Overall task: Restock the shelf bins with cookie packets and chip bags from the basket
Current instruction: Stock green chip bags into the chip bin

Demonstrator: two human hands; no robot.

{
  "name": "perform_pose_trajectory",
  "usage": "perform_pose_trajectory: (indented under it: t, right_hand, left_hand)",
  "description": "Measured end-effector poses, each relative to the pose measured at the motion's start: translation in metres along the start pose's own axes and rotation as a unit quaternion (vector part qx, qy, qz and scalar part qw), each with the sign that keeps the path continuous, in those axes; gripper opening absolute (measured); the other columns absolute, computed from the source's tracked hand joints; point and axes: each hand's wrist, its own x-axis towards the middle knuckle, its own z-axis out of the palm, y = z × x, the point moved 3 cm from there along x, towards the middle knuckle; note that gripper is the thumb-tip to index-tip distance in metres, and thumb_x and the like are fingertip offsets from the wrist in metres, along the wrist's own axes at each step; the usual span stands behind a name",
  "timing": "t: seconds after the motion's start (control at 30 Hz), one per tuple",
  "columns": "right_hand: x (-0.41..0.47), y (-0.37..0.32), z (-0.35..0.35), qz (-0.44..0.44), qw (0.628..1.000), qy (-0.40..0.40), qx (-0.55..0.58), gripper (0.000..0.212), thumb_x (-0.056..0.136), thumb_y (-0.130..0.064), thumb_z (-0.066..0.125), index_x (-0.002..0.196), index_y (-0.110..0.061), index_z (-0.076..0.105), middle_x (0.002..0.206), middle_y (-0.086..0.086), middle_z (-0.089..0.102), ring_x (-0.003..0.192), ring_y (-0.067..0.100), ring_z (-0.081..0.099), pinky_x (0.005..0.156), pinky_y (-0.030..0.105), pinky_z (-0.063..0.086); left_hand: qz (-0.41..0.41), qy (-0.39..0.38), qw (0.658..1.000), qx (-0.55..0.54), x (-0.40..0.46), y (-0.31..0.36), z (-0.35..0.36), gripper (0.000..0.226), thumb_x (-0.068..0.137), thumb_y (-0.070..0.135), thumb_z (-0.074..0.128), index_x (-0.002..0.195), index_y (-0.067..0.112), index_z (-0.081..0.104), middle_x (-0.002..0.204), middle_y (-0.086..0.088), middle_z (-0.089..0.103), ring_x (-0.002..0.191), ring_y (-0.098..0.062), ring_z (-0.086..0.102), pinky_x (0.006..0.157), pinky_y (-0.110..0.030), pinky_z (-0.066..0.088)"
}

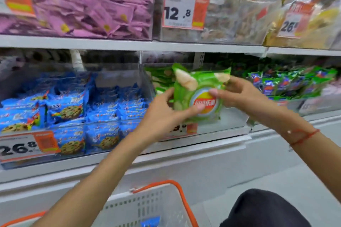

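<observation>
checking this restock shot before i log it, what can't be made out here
- Basket contents: head view, cut off by the bottom edge; only a blue scrap shows.
- Price tag behind the chip bag: covered by the left hand.
- Top shelf packets: too blurred to identify.
- Right hand fingers: partly behind the bag.

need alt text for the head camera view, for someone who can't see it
Two hands, left and right, hold a green chip bag in front of a clear shelf bin with more green bags behind. The bin to its left holds blue cookie packets; a white basket with orange handles sits below.
</observation>
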Motion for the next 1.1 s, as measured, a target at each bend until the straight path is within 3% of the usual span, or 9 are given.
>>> perform_pose_trajectory:
  t: [0.1,0.17,0.27,0.47,0.63,0.77,0.87,0.97,1.1]
  right_hand:
    - [0.012,-0.010,-0.044,-0.034,0.996,0.081,-0.028,0.040,0.074,-0.018,0.068,0.114,-0.014,0.062,0.101,-0.006,0.073,0.093,0.007,0.069,0.075,0.020,0.055]
    - [0.021,-0.006,-0.068,-0.034,0.991,0.110,-0.063,0.047,0.073,-0.021,0.070,0.119,-0.013,0.060,0.107,-0.004,0.070,0.096,0.008,0.068,0.079,0.021,0.055]
    - [0.033,0.010,-0.086,-0.014,0.990,0.101,-0.097,0.038,0.080,-0.013,0.070,0.117,-0.013,0.059,0.105,-0.005,0.070,0.093,0.006,0.068,0.081,0.020,0.055]
    - [0.047,0.055,-0.080,0.036,0.994,0.031,-0.100,0.032,0.084,-0.003,0.067,0.113,-0.012,0.059,0.100,-0.011,0.070,0.090,0.001,0.068,0.073,0.014,0.052]
    - [0.051,0.083,-0.065,0.099,0.991,-0.022,-0.090,0.044,0.086,-0.008,0.066,0.128,-0.007,0.052,0.121,0.005,0.066,0.100,0.009,0.066,0.082,0.017,0.053]
    - [0.052,0.065,-0.082,0.011,0.967,0.070,-0.244,0.069,0.079,-0.024,0.076,0.138,-0.026,0.040,0.131,-0.002,0.048,0.111,0.010,0.051,0.089,0.017,0.042]
    - [0.050,0.056,-0.078,-0.116,0.918,0.031,-0.378,0.042,0.088,-0.029,0.067,0.129,-0.028,0.057,0.125,-0.002,0.055,0.114,0.012,0.049,0.099,0.020,0.038]
    - [0.051,0.070,-0.072,-0.074,0.899,0.015,-0.432,0.027,0.088,-0.032,0.065,0.114,-0.032,0.068,0.112,-0.004,0.062,0.104,0.016,0.059,0.096,0.042,0.044]
    - [0.051,0.078,-0.071,-0.008,0.902,-0.023,-0.431,0.027,0.085,-0.034,0.068,0.112,-0.033,0.070,0.109,-0.008,0.066,0.098,0.019,0.064,0.090,0.035,0.048]
  left_hand:
    - [0.052,-0.003,0.995,0.080,0.050,0.020,0.016,0.068,0.072,0.048,0.077,0.130,0.027,0.047,0.123,0.012,0.056,0.111,-0.003,0.054,0.094,-0.021,0.045]
    - [0.057,-0.014,0.994,0.097,0.079,0.027,0.024,0.075,0.072,0.058,0.072,0.134,0.029,0.042,0.128,0.007,0.051,0.114,-0.009,0.052,0.098,-0.033,0.046]
    - [0.025,-0.036,0.990,0.134,0.109,0.024,0.033,0.082,0.063,0.068,0.068,0.131,0.028,0.046,0.120,0.004,0.058,0.108,-0.015,0.059,0.093,-0.041,0.050]
    - [0.009,-0.029,0.959,0.283,0.122,-0.006,0.030,0.036,0.079,0.052,0.068,0.105,0.027,0.065,0.090,0.007,0.067,0.089,-0.018,0.064,0.078,-0.034,0.052]
    - [0.030,-0.021,0.937,0.348,0.116,-0.019,0.027,0.029,0.084,0.053,0.063,0.102,0.029,0.065,0.075,0.017,0.058,0.080,-0.011,0.059,0.062,-0.027,0.039]
    - [0.046,-0.039,0.924,0.378,0.121,-0.016,0.032,0.031,0.082,0.051,0.066,0.100,0.026,0.066,0.071,0.018,0.056,0.080,-0.013,0.056,0.063,-0.028,0.037]
    - [0.005,-0.076,0.913,0.401,0.125,-0.019,0.037,0.034,0.078,0.054,0.068,0.098,0.026,0.067,0.077,0.008,0.063,0.084,-0.018,0.058,0.062,-0.029,0.036]
    - [-0.022,-0.080,0.897,0.434,0.127,-0.022,0.042,0.038,0.076,0.057,0.067,0.092,0.023,0.071,0.079,0.003,0.069,0.082,-0.018,0.060,0.062,-0.029,0.037]
    - [-0.068,-0.118,0.874,0.466,0.129,-0.024,0.051,0.040,0.072,0.057,0.071,0.081,0.018,0.071,0.069,0.004,0.068,0.076,-0.016,0.060,0.059,-0.029,0.037]
